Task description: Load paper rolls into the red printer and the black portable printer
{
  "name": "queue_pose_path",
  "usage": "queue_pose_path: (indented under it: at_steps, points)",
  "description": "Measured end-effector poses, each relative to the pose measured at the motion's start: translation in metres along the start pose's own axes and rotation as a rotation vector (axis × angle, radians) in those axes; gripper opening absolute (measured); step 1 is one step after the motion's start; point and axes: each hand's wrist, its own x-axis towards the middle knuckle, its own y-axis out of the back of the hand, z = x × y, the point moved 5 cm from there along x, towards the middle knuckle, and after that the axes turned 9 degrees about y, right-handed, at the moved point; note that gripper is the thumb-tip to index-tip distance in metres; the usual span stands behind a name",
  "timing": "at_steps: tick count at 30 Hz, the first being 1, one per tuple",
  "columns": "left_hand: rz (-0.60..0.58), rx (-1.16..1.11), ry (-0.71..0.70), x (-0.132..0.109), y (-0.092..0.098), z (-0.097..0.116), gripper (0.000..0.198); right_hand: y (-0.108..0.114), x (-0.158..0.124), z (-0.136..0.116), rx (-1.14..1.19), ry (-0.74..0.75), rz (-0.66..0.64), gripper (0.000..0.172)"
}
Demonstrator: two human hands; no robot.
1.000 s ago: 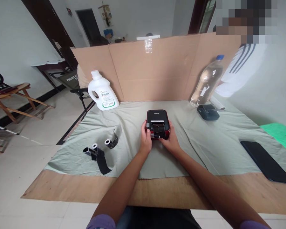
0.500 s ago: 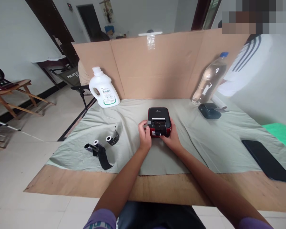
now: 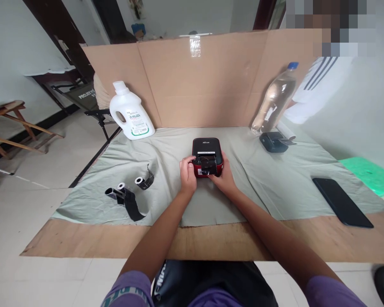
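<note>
A wooden table (image 3: 211, 245) draped in a pale green cloth (image 3: 208, 213) has a boxy black-and-red device (image 3: 207, 146) at its middle, set directly between a person's two bare hands. The right hand (image 3: 224, 175) grasps its right side, thumb hooked along the front face; the left hand (image 3: 188, 174) grasps its left side, fingers bent toward the top front corner. The device seems to rest on the cloth, though its underside is out of sight.

A tall cardboard panel (image 3: 198, 85) closes off the far edge, while the near edge is a bare wooden strip beneath the forearms. Before the panel's right part leans a clear bottle (image 3: 275, 100) with a blue cap, and before its left part a white jug (image 3: 131, 113). A dark phone (image 3: 342, 202) lies near the front right, well apart from the hands. A smaller dark box (image 3: 273, 143) sits beside the bottle's base. To the left lie dark rolls (image 3: 128, 201) with trailing strips. Open cloth spreads on both sides of the hands and between the device and the panel.

The device has a rounded, black top over red sides. A glossy black strip (image 3: 208, 165) hangs over its front, and a thin white label (image 3: 206, 152) crosses the lid, below small pale lettering
</note>
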Motion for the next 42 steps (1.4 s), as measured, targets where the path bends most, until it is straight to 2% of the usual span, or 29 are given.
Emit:
queue_pose_path:
  at_steps: [7,14,18,25,29,35,39,42]
  points:
    - [0.019,-0.157,0.041,0.003,-0.002,-0.009,0.039,0.002,0.001,0.003,0.003,0.013,0.016,0.094]
    - [0.08,-0.388,0.256,0.013,-0.005,-0.025,0.031,0.004,0.004,0.006,0.103,-0.1,-0.022,0.089]
    - [0.084,-0.46,0.298,0.017,-0.006,-0.025,0.024,0.006,0.005,0.006,0.121,-0.112,-0.006,0.088]
    - [-0.002,-0.529,0.265,0.027,-0.002,-0.021,0.014,0.006,0.004,0.007,0.121,-0.116,-0.02,0.087]
    - [-0.007,-0.519,0.264,0.031,-0.002,-0.022,0.014,0.005,0.003,0.008,0.137,-0.127,-0.02,0.088]
    - [-0.074,-0.495,0.215,0.036,-0.004,-0.024,0.013,0.005,0.004,0.008,0.136,-0.142,-0.029,0.089]
    - [-0.059,-0.454,0.204,0.035,-0.001,-0.027,0.014,0.005,0.004,0.007,0.13,-0.146,-0.036,0.089]
    - [-0.029,-0.333,0.094,0.027,0.005,-0.024,0.018,0.007,0.005,0.007,0.105,-0.139,-0.034,0.089]
